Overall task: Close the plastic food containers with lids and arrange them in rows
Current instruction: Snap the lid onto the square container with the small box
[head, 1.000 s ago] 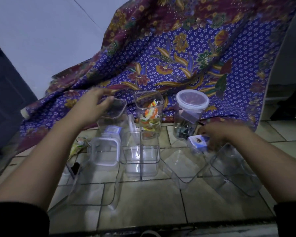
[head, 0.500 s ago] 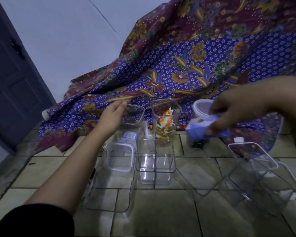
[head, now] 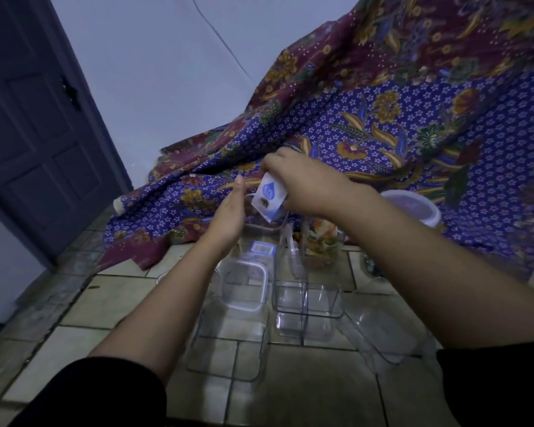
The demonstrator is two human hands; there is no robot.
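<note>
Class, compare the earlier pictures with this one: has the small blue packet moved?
Yes. The right hand has carried the blue packet leftward, from beside the round lidded jar to over the open container by the left hand.

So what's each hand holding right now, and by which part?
The right hand pinches a small white and blue packet by its upper end, tilted over an open clear container. The left hand is open against that container's side, holding nothing.

Clear open containers (head: 307, 300) stand clustered, one perhaps lidded (head: 409, 206).
</note>
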